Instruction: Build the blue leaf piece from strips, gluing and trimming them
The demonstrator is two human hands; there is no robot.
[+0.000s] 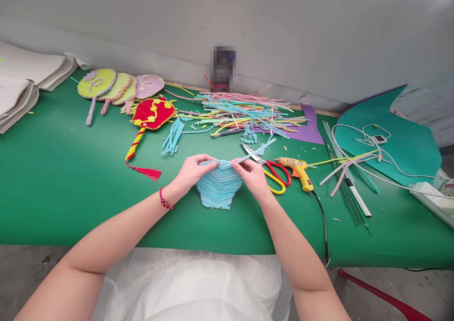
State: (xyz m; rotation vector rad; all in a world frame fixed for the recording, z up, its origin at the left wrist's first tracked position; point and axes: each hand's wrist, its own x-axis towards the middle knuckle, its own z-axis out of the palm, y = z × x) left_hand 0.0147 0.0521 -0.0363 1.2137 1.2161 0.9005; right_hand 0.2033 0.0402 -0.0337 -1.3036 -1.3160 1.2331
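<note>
A light blue panel (219,188) of pipe cleaners laid side by side in V-shaped rows is held near the front of the table. My left hand (193,172) is closed on its upper left edge, thumb on top. With thumb and fingers, my right hand (252,175) pinches a light blue pipe cleaner (263,149) at the panel's upper right corner. The strip's free end points up and right. Just beyond my right hand lie scissors (280,173) with red and yellow handles. Beside them rests a yellow glue gun (301,173).
Loose pipe cleaners (244,110) heap at the back, with cut blue pieces (173,135) nearer. A red fan (154,113) and several pastel fans (96,82) lie left. Rightward are a teal sheet (407,132), thin wires (349,203), a cable and a power strip (431,198).
</note>
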